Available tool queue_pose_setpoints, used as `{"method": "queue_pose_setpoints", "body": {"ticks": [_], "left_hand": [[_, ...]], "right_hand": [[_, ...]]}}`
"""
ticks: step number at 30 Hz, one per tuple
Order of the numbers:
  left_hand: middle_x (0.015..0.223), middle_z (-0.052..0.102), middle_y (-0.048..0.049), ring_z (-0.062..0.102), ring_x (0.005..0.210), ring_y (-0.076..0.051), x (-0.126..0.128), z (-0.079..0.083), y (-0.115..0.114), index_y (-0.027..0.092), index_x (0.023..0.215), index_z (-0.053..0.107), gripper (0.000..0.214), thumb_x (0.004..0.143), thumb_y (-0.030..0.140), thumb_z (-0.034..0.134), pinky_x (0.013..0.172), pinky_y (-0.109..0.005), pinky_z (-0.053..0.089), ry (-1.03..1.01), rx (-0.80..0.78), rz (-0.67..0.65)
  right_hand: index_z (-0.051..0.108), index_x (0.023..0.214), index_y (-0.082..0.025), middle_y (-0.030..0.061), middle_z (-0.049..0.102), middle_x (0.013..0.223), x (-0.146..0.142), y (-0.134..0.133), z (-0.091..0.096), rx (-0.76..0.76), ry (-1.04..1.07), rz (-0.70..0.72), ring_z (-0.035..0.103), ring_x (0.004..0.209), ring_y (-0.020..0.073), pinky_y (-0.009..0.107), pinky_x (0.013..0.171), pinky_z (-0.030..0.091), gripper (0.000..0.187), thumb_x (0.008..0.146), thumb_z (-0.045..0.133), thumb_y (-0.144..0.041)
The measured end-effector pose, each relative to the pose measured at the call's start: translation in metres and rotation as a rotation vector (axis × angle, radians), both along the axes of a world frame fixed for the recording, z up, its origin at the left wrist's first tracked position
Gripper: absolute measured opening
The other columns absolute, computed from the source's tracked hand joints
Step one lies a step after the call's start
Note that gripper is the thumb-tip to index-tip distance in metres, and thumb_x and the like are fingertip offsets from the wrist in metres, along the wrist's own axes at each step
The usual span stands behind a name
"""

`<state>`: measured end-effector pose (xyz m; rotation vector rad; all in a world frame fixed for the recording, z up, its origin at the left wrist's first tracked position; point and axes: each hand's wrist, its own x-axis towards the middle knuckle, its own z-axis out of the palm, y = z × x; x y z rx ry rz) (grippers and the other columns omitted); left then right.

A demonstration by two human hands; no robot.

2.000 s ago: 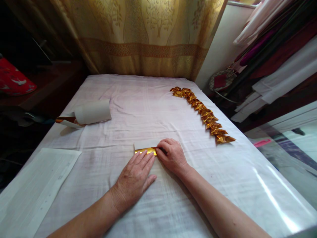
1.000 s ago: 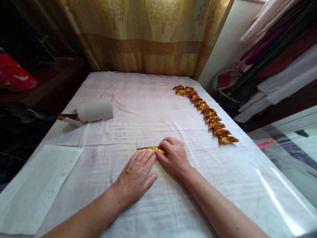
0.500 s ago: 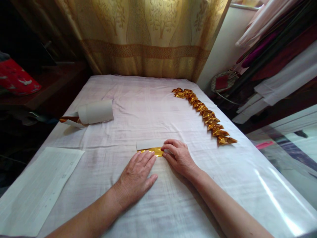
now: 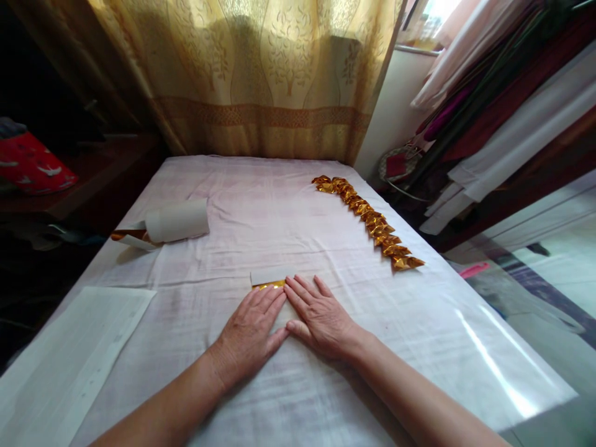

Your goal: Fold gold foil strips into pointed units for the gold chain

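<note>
A small sheet of gold foil paper with a pale back (image 4: 269, 276) lies on the bed, its near edge folded over to show a gold strip. My left hand (image 4: 254, 320) rests flat on the left part of the fold, fingers stretched out. Flat on the right part lies my right hand (image 4: 319, 313), its fingers spread and covering that end of the paper. The two hands nearly meet at the fingertips and thumbs. Farther right, a row of folded gold foil pieces (image 4: 370, 220) runs slantwise across the sheet.
Back left lies a white roll (image 4: 179, 221) with gold-lined paper beside its end. A large pale sheet of paper (image 4: 88, 347) is at the left edge. Gold curtains (image 4: 261, 74) hang behind, clothes (image 4: 493, 143) hang to the right, and a red container (image 4: 35, 161) stands far left.
My right hand has gone from pinching the paper's right side to lying flat on it, closer to my left hand. The left hand stays in place while the camera view has shifted.
</note>
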<state>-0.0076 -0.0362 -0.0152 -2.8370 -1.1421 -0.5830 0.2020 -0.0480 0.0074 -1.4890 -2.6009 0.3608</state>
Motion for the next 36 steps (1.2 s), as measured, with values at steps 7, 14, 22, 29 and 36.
{"method": "queue_pose_setpoints", "body": {"ticks": [7,14,22,29,36], "left_hand": [[0.146,0.054,-0.0101,0.049,0.136,-0.023,-0.028,0.002,-0.001,0.016,0.143,0.048,0.055,0.099,0.048,0.044,0.117,-0.041,0.033,0.078,0.027,-0.023],[0.143,0.058,-0.0089,0.049,0.135,-0.025,-0.057,0.004,-0.005,0.019,0.143,0.050,0.053,0.098,0.046,0.047,0.115,-0.043,0.034,0.097,0.017,0.027],[0.133,0.065,-0.0082,0.052,0.130,-0.026,-0.050,0.013,-0.004,0.021,0.131,0.061,0.042,0.096,0.042,0.048,0.114,-0.046,0.035,0.057,0.023,0.080],[0.132,0.066,-0.0078,0.056,0.126,-0.025,-0.052,0.013,-0.001,0.021,0.133,0.060,0.042,0.098,0.040,0.046,0.110,-0.045,0.038,0.074,0.053,0.077],[0.131,0.068,-0.0044,0.058,0.122,-0.025,-0.053,0.017,-0.001,0.024,0.129,0.062,0.038,0.099,0.036,0.044,0.107,-0.047,0.039,0.098,0.052,0.083]], "right_hand": [[0.030,0.155,-0.017,0.0105,0.026,0.161,0.001,0.002,0.004,-0.041,-0.017,0.010,0.020,0.151,0.0265,0.054,0.123,0.013,0.067,0.100,0.043,-0.053],[0.031,0.155,-0.016,0.0106,0.024,0.161,0.000,0.003,0.011,-0.068,-0.037,0.001,0.020,0.151,0.0273,0.055,0.123,0.014,0.067,0.100,0.044,-0.052],[0.032,0.154,-0.017,0.0117,0.027,0.161,-0.011,-0.001,0.005,0.039,-0.017,-0.029,0.021,0.151,0.0286,0.058,0.122,0.013,0.066,0.100,0.043,-0.052],[0.031,0.155,-0.019,0.0087,0.030,0.160,-0.045,0.000,0.009,0.007,0.063,0.059,0.023,0.150,0.0241,0.055,0.123,0.008,0.064,0.102,0.036,-0.054],[0.032,0.155,-0.020,0.0090,0.027,0.161,-0.016,-0.003,0.005,-0.027,0.000,-0.031,0.023,0.150,0.0276,0.058,0.122,0.011,0.063,0.101,0.039,-0.053]]}}
